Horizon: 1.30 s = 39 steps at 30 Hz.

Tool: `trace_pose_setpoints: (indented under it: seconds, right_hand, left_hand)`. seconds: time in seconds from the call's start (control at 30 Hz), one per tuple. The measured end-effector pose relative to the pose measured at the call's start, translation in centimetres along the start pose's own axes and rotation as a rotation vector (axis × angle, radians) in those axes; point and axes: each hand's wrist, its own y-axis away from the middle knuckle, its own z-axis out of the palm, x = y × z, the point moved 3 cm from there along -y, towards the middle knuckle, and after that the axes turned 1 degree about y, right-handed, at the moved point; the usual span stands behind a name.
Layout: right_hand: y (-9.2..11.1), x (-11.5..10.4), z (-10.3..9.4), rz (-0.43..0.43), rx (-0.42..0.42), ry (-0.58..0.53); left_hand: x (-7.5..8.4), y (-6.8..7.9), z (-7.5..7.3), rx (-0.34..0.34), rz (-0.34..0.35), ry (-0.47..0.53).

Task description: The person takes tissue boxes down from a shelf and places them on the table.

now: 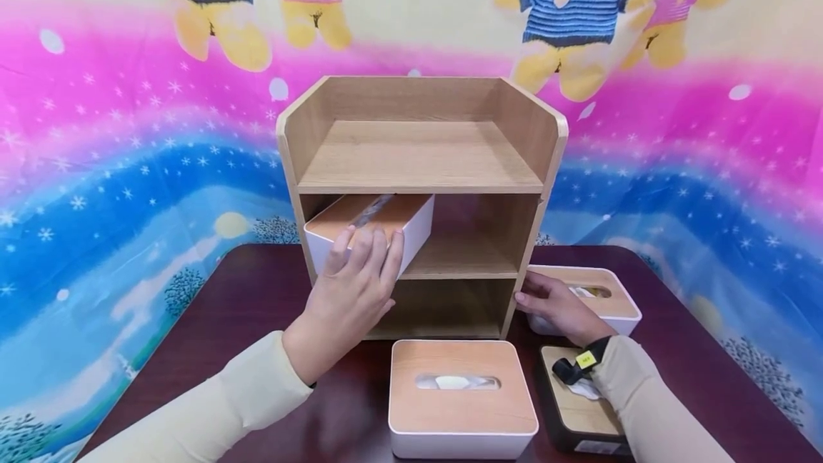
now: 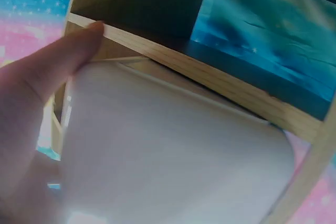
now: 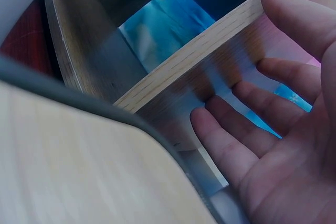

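Note:
My left hand point(image 1: 352, 296) grips a white tissue box point(image 1: 419, 233) with a wood-look lid, its fingers spread over the lid's front edge. Tilted, the box sits partly inside the middle compartment of a wooden shelf unit point(image 1: 421, 157). In the left wrist view the thumb point(image 2: 63, 59) lies along the end of the box, its tip near a shelf board. At the unit's right side panel, my right hand point(image 1: 566, 309) touches the outer face with extended fingertips. Its thumb point(image 3: 294, 9) is by the panel's front edge in the right wrist view.
Another white tissue box point(image 1: 463, 406) stands in front of the unit on the dark red table point(image 1: 270, 320). A third white one point(image 1: 617, 299) is at the right, behind my right hand. A dark tissue box point(image 1: 569, 406) with a wood-look lid lies under my right forearm.

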Motion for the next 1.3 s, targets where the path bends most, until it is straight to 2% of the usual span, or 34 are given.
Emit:
trace_pose_setpoints:
  seconds: [0.2,0.37,0.5,0.67,0.83,1.3]
  right_hand:
    - [0.0,0.0,0.1,-0.005,0.018,0.017]
    - [0.0,-0.1,0.3,-0.014,0.007,0.022]
    - [-0.1,-0.2,0.3,-0.008,0.018,0.041]
    - [-0.2,-0.4,0.3,-0.004,0.024,0.06]
    - [-0.2,-0.6,0.2,0.01,0.021,0.05]
    - [0.0,-0.1,0.1,0.037,0.031,0.087]
  left_hand:
    - [0.3,-0.3,-0.4,-0.002,-0.011,-0.048]
    - [0.3,0.0,-0.6,-0.011,0.009,-0.082]
    - [0.2,0.2,-0.8,0.015,0.015,-0.096]
    - [0.1,0.6,-1.0,0.075,0.013,-0.031]
    - [-0.1,1.2,-0.9,0.087,0.023,0.027]
    - [-0.4,1.9,-1.4,0.185,0.045,0.112]
